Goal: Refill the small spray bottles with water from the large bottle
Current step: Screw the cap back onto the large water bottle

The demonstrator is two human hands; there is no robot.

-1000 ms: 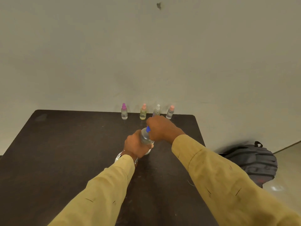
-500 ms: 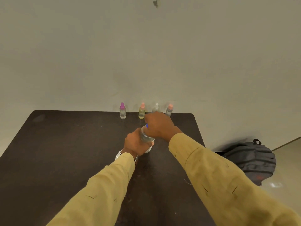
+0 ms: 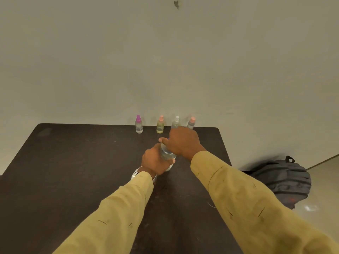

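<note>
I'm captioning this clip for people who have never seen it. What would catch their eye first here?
Two hands in mustard sleeves meet mid-table: the left hand grips the clear large bottle while the right hand closes over its top. Behind them, four small spray bottles stand in a row along the far edge of the dark table, and a grey backpack sits on the floor to the right.

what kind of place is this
Probably a plain indoor room: a dark table set against a bare wall, and a backpack lying on the floor beside it.
</note>
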